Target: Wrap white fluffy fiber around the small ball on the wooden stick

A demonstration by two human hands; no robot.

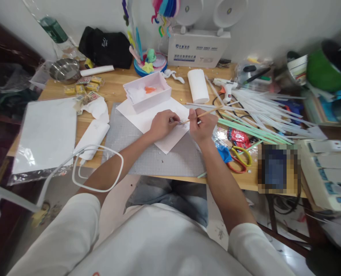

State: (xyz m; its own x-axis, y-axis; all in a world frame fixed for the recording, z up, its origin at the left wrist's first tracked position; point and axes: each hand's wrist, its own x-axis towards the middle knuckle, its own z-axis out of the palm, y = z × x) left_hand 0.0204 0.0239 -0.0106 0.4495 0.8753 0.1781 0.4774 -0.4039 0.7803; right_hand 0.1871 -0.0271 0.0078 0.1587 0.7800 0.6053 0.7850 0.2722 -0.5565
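Note:
Over a white sheet of paper (170, 142), my right hand (202, 125) is closed round a thin wooden stick (212, 110). The stick slants down to the left, and its lower end reaches the fingertips of my left hand (162, 125). Those fingertips are pinched together on something small and pale that I cannot make out. Beneath the paper lies a grey cutting mat (141, 163). A white open box (151, 102), holding an orange piece and white material, rests on the paper's far part.
To the right lie white and green plastic strips (262, 111), a glue gun (228, 87) and scissors (242, 159). A white roll (198, 86) stands behind my hands. At left are a power bank (94, 136) with a looped cable and a bagged paper pack (45, 134).

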